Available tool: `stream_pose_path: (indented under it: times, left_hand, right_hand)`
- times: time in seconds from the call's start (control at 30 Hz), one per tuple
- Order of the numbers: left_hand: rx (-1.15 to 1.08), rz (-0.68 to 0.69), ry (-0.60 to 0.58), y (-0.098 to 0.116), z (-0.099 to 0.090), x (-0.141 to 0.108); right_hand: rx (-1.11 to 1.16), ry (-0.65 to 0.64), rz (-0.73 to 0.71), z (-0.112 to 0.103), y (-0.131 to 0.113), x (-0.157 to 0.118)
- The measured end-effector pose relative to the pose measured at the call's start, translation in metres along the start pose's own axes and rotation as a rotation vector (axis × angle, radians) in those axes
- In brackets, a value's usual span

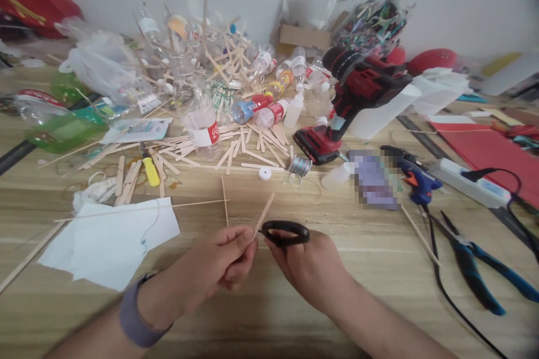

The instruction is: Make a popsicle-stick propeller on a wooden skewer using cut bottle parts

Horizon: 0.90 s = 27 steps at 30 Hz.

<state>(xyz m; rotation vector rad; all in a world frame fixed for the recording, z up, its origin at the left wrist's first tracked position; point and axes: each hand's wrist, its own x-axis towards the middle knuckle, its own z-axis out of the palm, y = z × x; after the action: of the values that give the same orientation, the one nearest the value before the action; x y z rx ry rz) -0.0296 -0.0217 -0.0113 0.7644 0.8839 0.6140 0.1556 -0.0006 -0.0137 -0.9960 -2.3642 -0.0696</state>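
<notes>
Low over the wooden table, my left hand [233, 255] pinches a flat wooden craft stick [265, 211] that slants up and to the right. My right hand [309, 266] is wrapped round a pair of scissors [286, 232]; their black handle loop shows above the fingers. The scissors' tip points at the stick, close to my left fingertips, and the blades are mostly hidden. A thin wooden skewer [224, 201] lies on the table just beyond my left hand. White paper sheets [109, 241] lie to the left, crossed by another thin skewer.
A red cordless drill [357, 90] stands behind my right hand. Plastic bottles [203, 134] and many loose craft sticks [185, 146] crowd the back. To the right lie pliers [467, 252], a glue gun [421, 182] and a power strip [467, 179]. A yellow-handled screwdriver [150, 171] lies left.
</notes>
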Motion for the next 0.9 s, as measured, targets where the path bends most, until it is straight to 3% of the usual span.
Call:
stream_pose_path:
  times: [0.2,0.37,0.57,0.73,0.9]
  left_hand:
    - [0.155,0.053,0.025,0.0013,0.001,-0.0005]
    - [0.083,0.026,0.043,-0.0005,0.002,0.0003]
    - [0.165,0.078,0.013,0.0013,0.0017,-0.0005]
    - [0.086,0.05,0.036,0.0002,0.0025,0.0005]
    - [0.143,0.078,0.022,0.0024,0.005,-0.0011]
  right_hand:
    - [0.184,-0.207,0.155,-0.0041,-0.0013,0.0013]
    - [-0.013,-0.067,0.022,-0.0001,0.0014,-0.0009]
    - [0.267,-0.291,0.202,-0.0057,-0.0001,0.0]
    - [0.03,-0.089,0.063,-0.0012,0.001,-0.0012]
    - [0.288,-0.265,0.218,-0.0028,-0.0021,-0.0005]
